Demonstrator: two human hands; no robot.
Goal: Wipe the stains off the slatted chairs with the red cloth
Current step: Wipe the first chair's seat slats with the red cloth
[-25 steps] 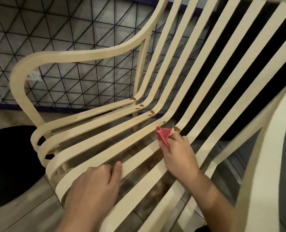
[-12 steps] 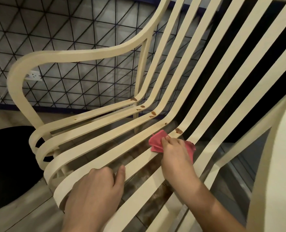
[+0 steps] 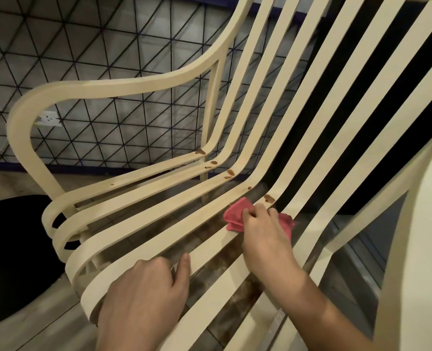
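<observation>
A cream slatted chair (image 3: 139, 239) fills the view, its seat slats curving up into the back. Brown stains dot the bend of the slats: one large stain (image 3: 269, 198) just beyond my right hand, others (image 3: 230, 173) on the slats further left. My right hand (image 3: 265, 234) presses the red cloth (image 3: 235, 215) onto a seat slat, fingers curled over it; the cloth shows on both sides of the hand. Near the seat's front edge, my left hand (image 3: 144, 295) grips a slat, thumb lying along the top.
Behind the chair hangs a dark wire mesh (image 3: 108, 59) in front of a wall with a white socket (image 3: 48, 118). A black round object (image 3: 10, 254) sits on the floor at left. The chair's right armrest (image 3: 417, 236) rises close at the right edge.
The cloth, pinched upright a second ago, now lies spread flat on the slat under my right hand. My left hand has stayed on the front slat.
</observation>
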